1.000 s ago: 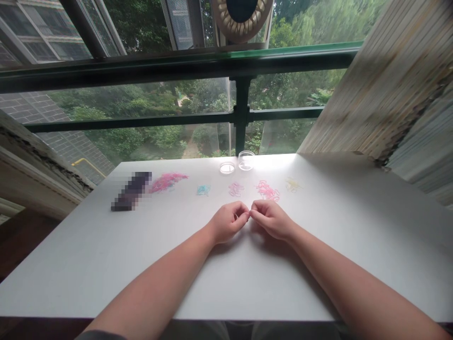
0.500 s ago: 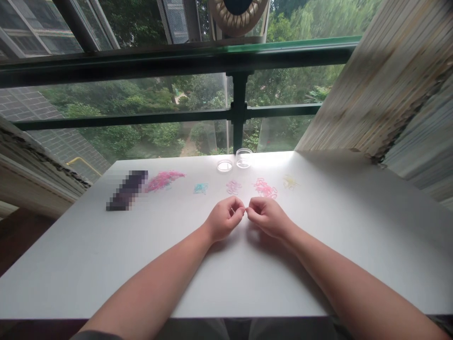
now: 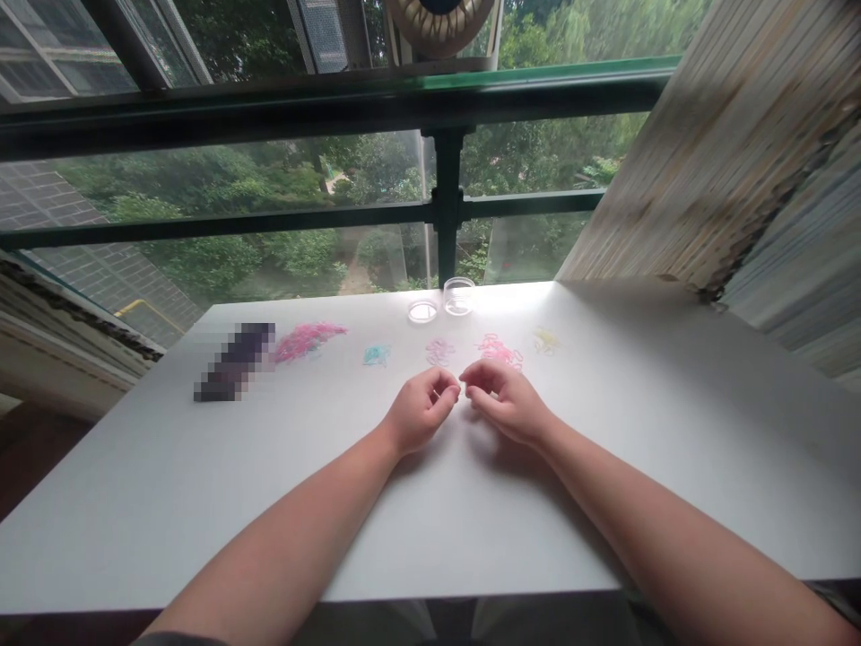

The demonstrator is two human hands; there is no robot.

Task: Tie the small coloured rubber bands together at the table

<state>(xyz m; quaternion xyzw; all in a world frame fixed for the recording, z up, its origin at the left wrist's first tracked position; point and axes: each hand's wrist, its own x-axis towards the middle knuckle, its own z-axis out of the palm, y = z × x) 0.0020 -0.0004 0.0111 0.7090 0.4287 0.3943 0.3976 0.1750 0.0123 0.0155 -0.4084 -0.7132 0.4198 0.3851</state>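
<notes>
So, transp. tub behind pink loops

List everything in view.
Table: one, white, foreground
Pixelated object: one, dark, table's left
First pile: one, mostly pink, beside it
Second pile: one, blue, next right
Third pile: one, pale pink, next right
Fourth pile: one, pink, next right
Fifth pile: one, yellow, rightmost
Dish: one, clear, far edge
Jar: one, clear, beside dish
Railing: one, green, beyond table
Round fixture: one, cream, above railing
Curtains: two, pale, either side
Trees: several, green, outside
Building: count unclear, grey, outside left
Forearms: two, over table
Left hand: one, table centre
Right hand: one, beside left
</notes>
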